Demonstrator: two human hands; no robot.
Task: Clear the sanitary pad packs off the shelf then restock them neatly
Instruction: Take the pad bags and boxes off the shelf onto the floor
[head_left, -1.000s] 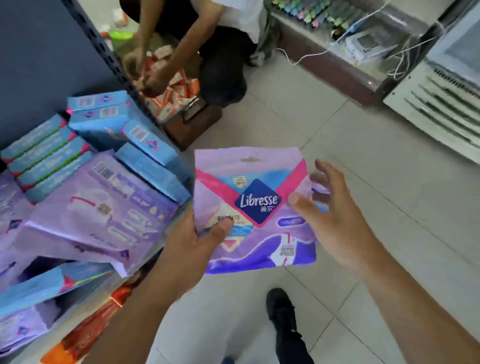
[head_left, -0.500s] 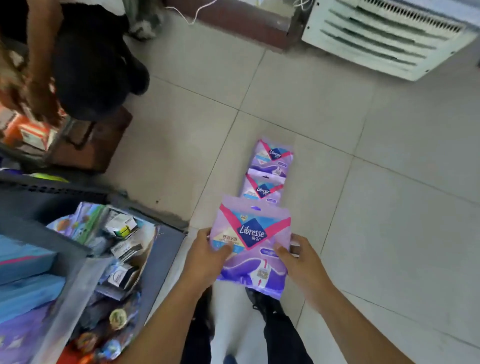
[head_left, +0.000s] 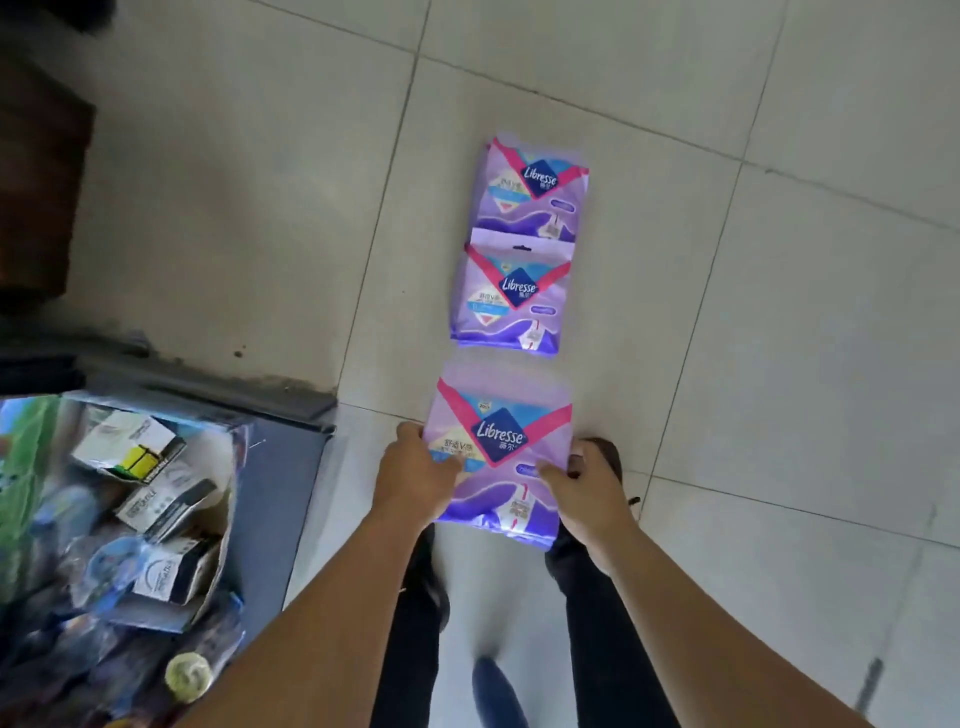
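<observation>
From the head camera, both hands hold one flat purple plastic sanitary pad pack with a pink V and blue Libresse diamond (head_left: 498, 457) low over the pale tiled floor (head_left: 779, 364). The left hand (head_left: 415, 475) grips its left edge, thumb curled over the front; the right hand (head_left: 584, 491) pinches the right edge the same way. The fingers behind the pack are hidden.

Two matching purple packs lie flat on the floor in a line ahead: a middle pack (head_left: 511, 301) just beyond the held one, and a far pack (head_left: 535, 187) whose near end the middle pack's top flap overlaps.

At lower left sits the blue-grey bottom shelf (head_left: 280, 493), crowded with small boxes and wrapped goods (head_left: 150, 509).

The pack looks light, soft and crinkly, its film likely slippery; taking it by both side edges should keep it flat.

Against half a second ago, the pack is lower and nearer the row, and the view has tipped further down, losing the crouching person and the white vent.
</observation>
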